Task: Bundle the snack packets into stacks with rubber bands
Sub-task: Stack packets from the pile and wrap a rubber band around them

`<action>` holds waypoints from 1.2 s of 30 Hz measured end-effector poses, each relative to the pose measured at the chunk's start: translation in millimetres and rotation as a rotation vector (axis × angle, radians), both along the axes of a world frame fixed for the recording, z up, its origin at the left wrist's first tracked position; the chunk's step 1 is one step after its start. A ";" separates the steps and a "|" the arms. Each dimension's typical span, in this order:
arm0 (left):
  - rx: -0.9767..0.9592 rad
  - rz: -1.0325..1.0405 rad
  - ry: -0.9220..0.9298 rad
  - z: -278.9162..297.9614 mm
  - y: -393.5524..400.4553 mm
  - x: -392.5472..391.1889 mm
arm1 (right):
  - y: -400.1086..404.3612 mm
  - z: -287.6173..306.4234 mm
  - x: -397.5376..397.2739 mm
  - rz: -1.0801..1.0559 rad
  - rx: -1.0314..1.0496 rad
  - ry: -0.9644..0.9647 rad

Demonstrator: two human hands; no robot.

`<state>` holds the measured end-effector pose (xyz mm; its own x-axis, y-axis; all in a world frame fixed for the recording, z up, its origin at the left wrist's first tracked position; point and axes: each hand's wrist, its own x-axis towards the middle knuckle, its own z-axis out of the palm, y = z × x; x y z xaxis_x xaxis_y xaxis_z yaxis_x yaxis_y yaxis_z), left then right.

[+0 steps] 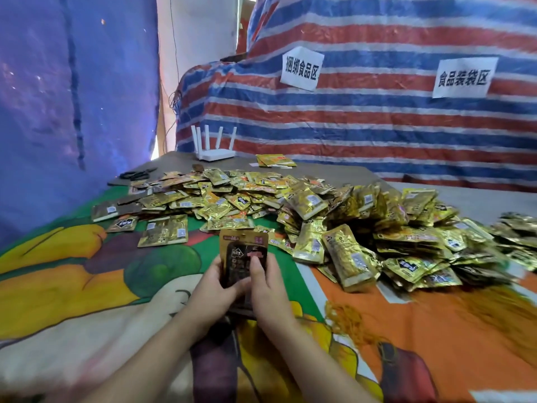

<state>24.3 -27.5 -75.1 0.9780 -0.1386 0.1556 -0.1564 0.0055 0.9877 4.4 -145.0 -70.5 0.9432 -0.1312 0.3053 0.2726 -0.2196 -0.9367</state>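
Packet stack: a small upright stack of snack packets [243, 254], dark-and-gold face toward the person, held just in front of the big pile, above the cloth
Left hand: left hand [213, 295] grips the stack's left edge, fingers curled round it, thumb on the lower front
Right hand: right hand [268, 289] holds the right edge, thumb pressed flat on the front of the top packet, other fingers wrapped behind — can't see those
Big pile: the pile [305, 210] of loose gold foil packets sprawls behind and to the right of the stack, all jumbled and overlapping
Strays: a flat pair of packets [164, 231] sits left of the stack, just off the pile's near edge
Rubber bands: a tangle of yellowish rubber bands [347, 321] lies right of the hands, in front of the pile, on the orange part of the cloth
Cloth: bright cartoon-print cloth [72, 280] covers the surface under everything
Far side: behind the pile there's a white router [214, 146] with antennas up, and scissors [136, 174] off to its left
Backdrop: striped tarp [377, 120] behind the pile with two paper signs [302, 68] stuck on it — Chinese lettering
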 end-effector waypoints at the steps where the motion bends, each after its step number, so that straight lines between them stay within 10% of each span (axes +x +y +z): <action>1: -0.024 0.011 0.000 1.1 -0.6 -0.3 | -1.9 4.5 -1.6 -0.042 -0.047 -0.006; 9: -0.047 0.033 -0.021 -5.1 -2.4 3.6 | -139.5 59.8 -31.6 -0.372 -0.809 0.092; 20: -0.026 0.027 -0.040 -6.1 -1.3 3.9 | -154.4 39.2 -49.5 -0.260 -1.283 0.369; 31: -0.062 0.002 -0.031 -4.6 -0.8 3.2 | -171.0 34.7 -60.0 -0.328 -0.897 0.255; 36: -0.066 0.001 -0.026 -6.2 -0.8 4.1 | -171.2 39.1 -57.3 -0.405 -0.269 0.163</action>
